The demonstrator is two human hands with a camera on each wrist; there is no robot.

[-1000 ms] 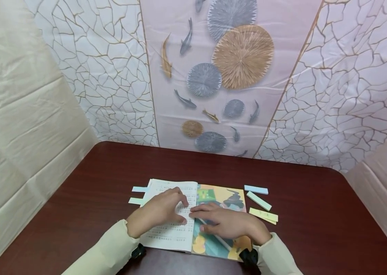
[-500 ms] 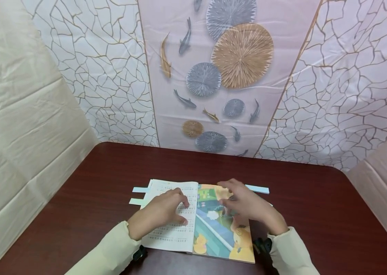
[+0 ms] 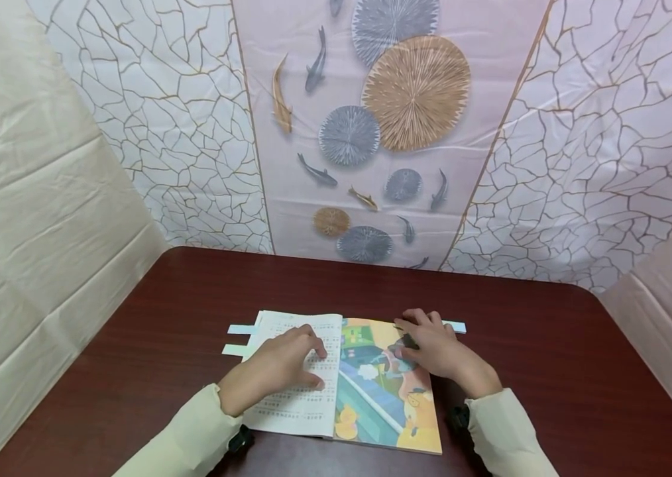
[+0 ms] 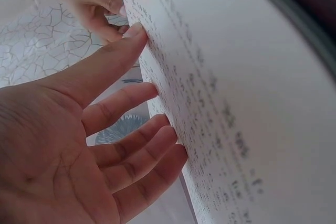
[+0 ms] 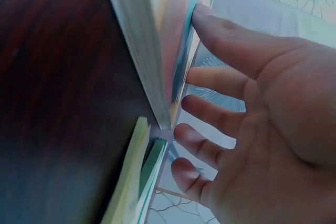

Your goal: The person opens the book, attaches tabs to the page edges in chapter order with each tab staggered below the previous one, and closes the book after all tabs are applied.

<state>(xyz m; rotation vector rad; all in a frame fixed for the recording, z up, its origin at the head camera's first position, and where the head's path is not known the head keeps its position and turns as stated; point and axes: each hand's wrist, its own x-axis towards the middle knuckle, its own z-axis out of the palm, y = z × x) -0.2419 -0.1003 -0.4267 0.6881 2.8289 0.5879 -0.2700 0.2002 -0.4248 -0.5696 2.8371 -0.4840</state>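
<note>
An open book lies on the table, with a printed left page [image 3: 288,412] and a colourful cartoon right page [image 3: 366,404]. My left hand [image 3: 273,364] rests on the left page, fingertips and thumb spread over the text; the left wrist view shows nothing between them. Over the upper right corner of the picture page is my right hand [image 3: 440,351]. Its thumb and index tips are at the page surface, with the other fingers loosely bent beyond the corner. A blue paper tab [image 3: 242,329] and a green paper tab [image 3: 234,350] stick out from the book's left edge.
Right of the book, a blue strip pad [image 3: 458,326] shows partly behind my right hand. A yellow strip pad [image 5: 123,182] and a green strip pad [image 5: 152,166] lie beside the book's corner in the right wrist view. Patterned cloth [image 3: 211,132] hangs behind the dark table [image 3: 527,344].
My right hand has moved from the book's middle to the right and away from me, to the upper right corner, uncovering the picture page and covering strip pads. The left hand has stayed in place.
</note>
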